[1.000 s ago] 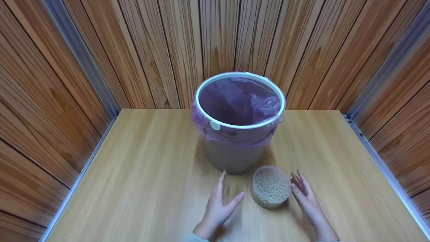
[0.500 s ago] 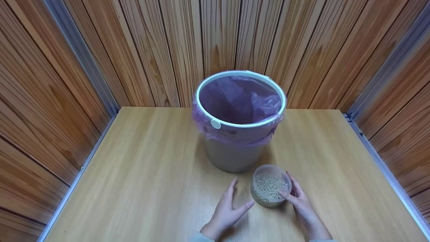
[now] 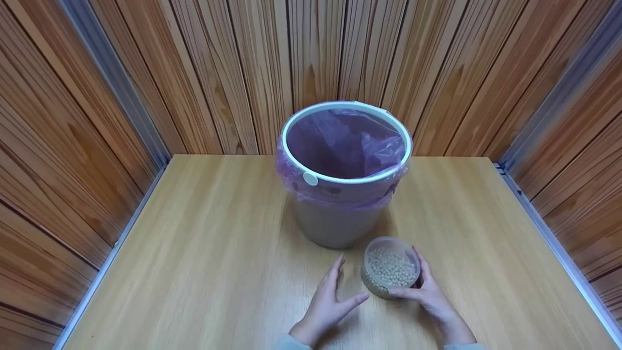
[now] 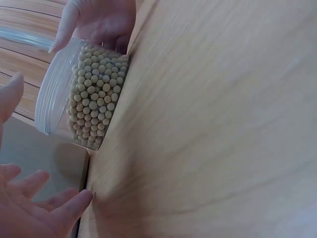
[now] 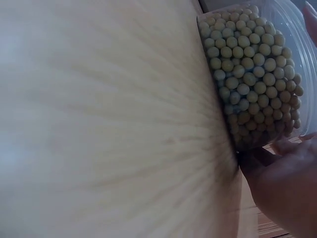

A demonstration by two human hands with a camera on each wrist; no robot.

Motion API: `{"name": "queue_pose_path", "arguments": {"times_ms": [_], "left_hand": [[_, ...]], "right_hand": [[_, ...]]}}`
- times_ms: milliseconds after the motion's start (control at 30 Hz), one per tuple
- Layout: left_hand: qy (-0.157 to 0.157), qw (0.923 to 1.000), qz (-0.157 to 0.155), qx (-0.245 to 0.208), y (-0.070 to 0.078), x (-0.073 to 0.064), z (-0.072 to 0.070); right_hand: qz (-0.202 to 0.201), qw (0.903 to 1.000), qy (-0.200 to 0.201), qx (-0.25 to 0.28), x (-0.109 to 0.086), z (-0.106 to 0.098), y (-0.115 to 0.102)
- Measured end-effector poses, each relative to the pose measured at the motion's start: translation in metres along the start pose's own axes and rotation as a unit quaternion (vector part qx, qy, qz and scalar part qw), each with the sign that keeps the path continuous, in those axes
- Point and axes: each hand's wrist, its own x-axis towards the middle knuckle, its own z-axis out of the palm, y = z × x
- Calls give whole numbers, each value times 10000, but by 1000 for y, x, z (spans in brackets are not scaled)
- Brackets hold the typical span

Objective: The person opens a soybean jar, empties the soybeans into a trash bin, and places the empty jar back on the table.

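Observation:
A clear round plastic tub (image 3: pixel 390 267), part filled with small round pale beige balls (image 4: pixel 96 91), stands upright on the table without a lid. My right hand (image 3: pixel 435 296) grips it from the right, thumb along its near side and fingers round the far right side. In the right wrist view, the fingers of that right hand (image 5: pixel 287 183) lie against the tub's wall low by the table. To the tub's left, my left hand (image 3: pixel 326 301) is held with thumb and fingers spread, apart from it. The left wrist view shows that left hand (image 4: pixel 34 203) holding nothing.
Behind the tub stands a grey bin (image 3: pixel 340 226) with a pale blue rim ring (image 3: pixel 311 179) and a purple bag liner (image 3: pixel 340 141) folded over its edge. Wood-panelled walls (image 3: pixel 316 53) close off the back and sides of the wooden table (image 3: pixel 209 233).
My right hand has moved left from beside the tub and taken hold of it, its thumb coming round the near side. The left hand has moved right, closer to the tub.

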Motion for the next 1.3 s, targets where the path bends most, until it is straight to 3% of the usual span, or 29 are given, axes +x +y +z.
{"name": "queue_pose_path", "arguments": {"times_ms": [267, 567, 833, 1300], "left_hand": [[-34, 9999, 133, -50, -4, 0, -2], [-125, 9996, -95, -239, -5, 0, -3], [-13, 9996, -289, 8, -10, 2, -2], [233, 9997, -68, 98, -13, 1, -2]], "right_hand": [[103, 9990, -163, -407, 1, 9, -1], [93, 9950, -160, -983, -3, 25, -4], [95, 9946, -126, -1021, -4, 44, -1], [43, 9929, 119, -1187, -4, 57, 1]]}}
